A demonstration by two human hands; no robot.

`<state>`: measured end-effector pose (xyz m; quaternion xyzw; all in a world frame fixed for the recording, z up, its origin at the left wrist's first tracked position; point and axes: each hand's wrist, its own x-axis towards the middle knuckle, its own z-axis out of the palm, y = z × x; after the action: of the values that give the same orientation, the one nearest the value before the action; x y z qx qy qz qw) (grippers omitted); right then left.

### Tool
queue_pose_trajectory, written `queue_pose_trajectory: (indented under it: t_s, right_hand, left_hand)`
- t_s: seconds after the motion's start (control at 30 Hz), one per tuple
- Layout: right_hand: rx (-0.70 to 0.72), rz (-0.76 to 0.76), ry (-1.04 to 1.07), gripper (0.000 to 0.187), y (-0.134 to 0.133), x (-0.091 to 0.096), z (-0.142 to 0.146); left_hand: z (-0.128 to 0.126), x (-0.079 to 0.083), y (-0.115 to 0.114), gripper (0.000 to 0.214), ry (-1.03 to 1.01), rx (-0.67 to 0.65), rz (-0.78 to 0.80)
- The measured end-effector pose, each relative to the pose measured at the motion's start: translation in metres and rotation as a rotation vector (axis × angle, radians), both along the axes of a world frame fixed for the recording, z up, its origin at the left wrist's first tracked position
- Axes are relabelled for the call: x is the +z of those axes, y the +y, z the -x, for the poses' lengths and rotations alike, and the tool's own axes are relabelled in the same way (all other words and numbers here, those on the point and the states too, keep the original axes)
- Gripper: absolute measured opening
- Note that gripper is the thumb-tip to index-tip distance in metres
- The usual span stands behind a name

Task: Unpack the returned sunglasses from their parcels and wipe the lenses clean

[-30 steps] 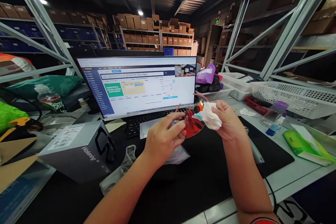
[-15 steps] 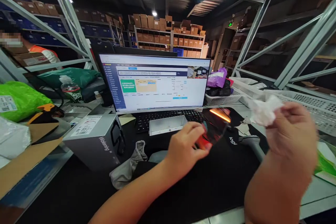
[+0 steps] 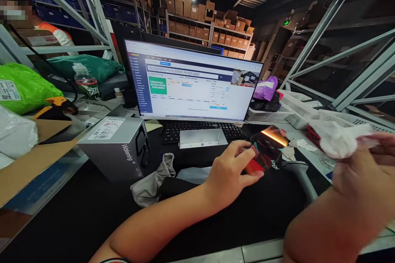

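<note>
My left hand (image 3: 230,165) pinches a flat, glossy dark piece with red areas (image 3: 267,150), perhaps glass or plastic, and a bright orange reflection lies across it. Its exact kind is hard to tell. My right hand (image 3: 361,185), blurred at the right edge, holds a crumpled white tissue (image 3: 341,139) up and apart from that piece. Both hands are above a black desk mat (image 3: 247,209) marked "logi", and my left hand is nearest a grey handheld barcode scanner (image 3: 300,174).
A keyboard (image 3: 203,130) and silver metal tray (image 3: 202,138) stand below a monitor (image 3: 191,80). A grey box (image 3: 115,148) and grey cloth (image 3: 152,181) lie left. White plastic baskets (image 3: 268,116) stand right. A co-worker (image 3: 40,28) is behind the steel shelving upright (image 3: 92,12).
My right hand has lifted the tissue away from the glossy piece and moved right. The hands are farther apart, and the whole scene has shifted as my head turned.
</note>
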<state>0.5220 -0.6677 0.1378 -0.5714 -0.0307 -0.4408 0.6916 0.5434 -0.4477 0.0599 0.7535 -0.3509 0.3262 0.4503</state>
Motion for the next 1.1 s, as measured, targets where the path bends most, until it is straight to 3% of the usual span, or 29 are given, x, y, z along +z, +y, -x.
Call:
queue_pose_trajectory:
  t_s: [0.07,0.1,0.3,0.4,0.53,0.8,0.9,0.97,1.1]
  right_hand:
    - [-0.119,0.001,-0.093,0.024,0.017,-0.003,-0.017]
    - [-0.099,-0.009,-0.112,0.023,0.029,-0.006,-0.025]
    - [0.469,-0.141,0.110,0.029,0.093,-0.027,-0.040]
    - [0.660,-0.067,0.218,0.030,0.095,-0.029,-0.031]
    - [0.884,0.137,0.223,0.050,0.073,-0.026,-0.027]
    - [0.868,0.467,0.233,0.019,0.059,-0.025,-0.035]
    - [0.865,0.578,0.254,0.018,0.053,-0.022,-0.035]
    - [0.889,0.549,0.292,0.017,0.053,-0.022,-0.035]
    - [0.960,0.258,0.333,0.024,0.065,-0.025,-0.038]
  left_hand:
    - [-0.005,0.001,0.002,0.040,-0.006,0.040,0.073]
    - [-0.008,0.001,0.003,0.040,-0.012,0.062,0.099]
    - [-0.019,0.012,0.015,0.043,-0.020,0.171,0.147]
    - [-0.019,0.017,0.021,0.044,-0.018,0.169,0.127]
    - [-0.016,0.022,0.026,0.046,-0.052,0.197,0.094]
    - [-0.015,0.021,0.027,0.036,-0.123,0.226,-0.014]
    - [-0.018,0.018,0.025,0.040,-0.147,0.213,-0.037]
    - [-0.020,0.017,0.023,0.042,-0.140,0.221,-0.049]
    - [-0.022,0.019,0.024,0.041,-0.066,0.198,-0.035]
